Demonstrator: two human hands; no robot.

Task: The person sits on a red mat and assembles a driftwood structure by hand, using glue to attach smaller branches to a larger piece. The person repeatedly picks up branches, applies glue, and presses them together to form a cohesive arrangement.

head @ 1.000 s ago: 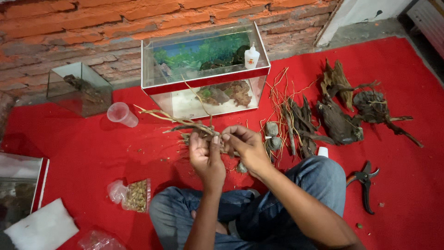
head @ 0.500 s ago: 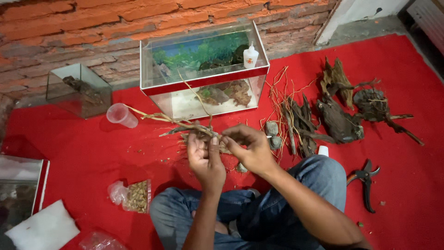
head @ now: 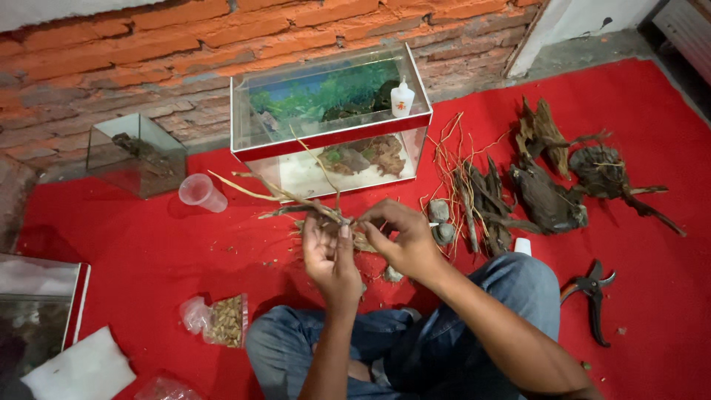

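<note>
Person sits on red carpet (head: pixel 148 252) by a brick wall. Left hand (head: pixel 329 255) grips the base of a branched twig piece (head: pixel 296 200), fingers closed around it, held above the carpet just in front of the knees. Right hand (head: pixel 400 237) meets it from the right, fingers pinched together on the same twig piece near the left thumb. Twig tips point left toward a clear plastic cup (head: pixel 200 192) lying on its side. Glass tank with red rim (head: pixel 329 122) stands behind the hands near the wall; white bottle (head: pixel 402 98) on its rim. Driftwood pieces (head: pixel 548 196) lie right of the hands, black pruners (head: pixel 592 296) near the right knee. Small bag of pellets (head: pixel 222 320) by the left knee.
</note>
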